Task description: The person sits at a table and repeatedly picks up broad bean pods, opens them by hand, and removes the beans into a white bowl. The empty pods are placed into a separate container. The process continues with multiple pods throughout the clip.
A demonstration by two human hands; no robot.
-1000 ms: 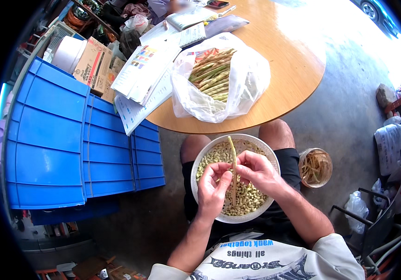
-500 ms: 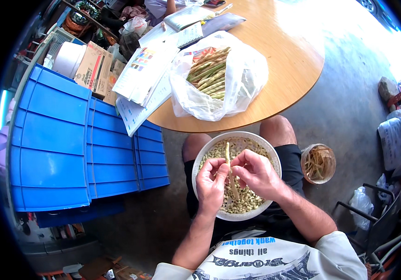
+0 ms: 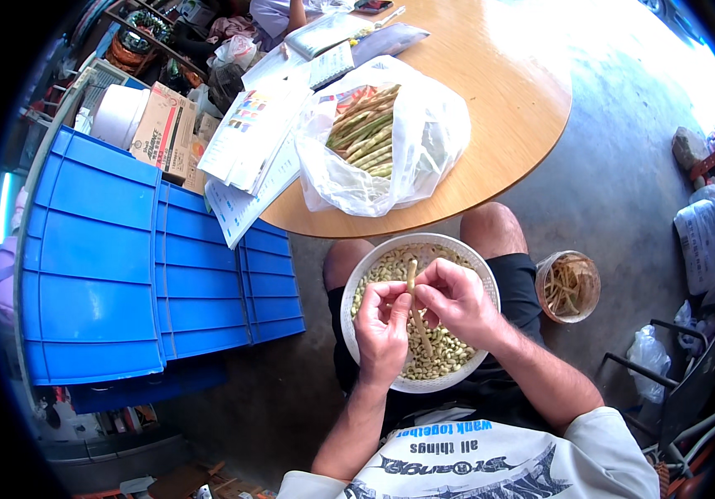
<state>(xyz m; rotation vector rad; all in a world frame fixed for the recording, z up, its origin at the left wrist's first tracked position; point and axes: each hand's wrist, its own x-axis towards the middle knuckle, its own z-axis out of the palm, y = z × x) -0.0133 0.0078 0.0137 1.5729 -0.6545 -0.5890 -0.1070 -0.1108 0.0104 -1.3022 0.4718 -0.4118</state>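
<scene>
**A light pinch over an unsteady perch**

In the head view, the slim pale yellow-green bean pod (image 3: 420, 326) stands at the centre of the frame, slightly tilted. The left hand (image 3: 384, 337) pinches it between thumb and forefinger; the right hand (image 3: 461, 303) has its fingertips drawn together on it from the other side. A hard twist could split it suddenly and flick seeds past the round white perforated plastic bowl (image 3: 424, 386) directly below.

That bowl, holding loose pale green beans (image 3: 449, 353), rests across the lap, so a shifted bare knee (image 3: 493, 229) might tip it and spill them. At centre right, a round tan bin (image 3: 594, 287) of dry brown husks (image 3: 565, 287) sits near the leg; a careless foot could knock it over.

Upper centre, the crumpled translucent white plastic bag (image 3: 432, 141) of uncut pods (image 3: 370, 137) lies near the table's edge (image 3: 490, 195), where a snag could drag it off.
</scene>
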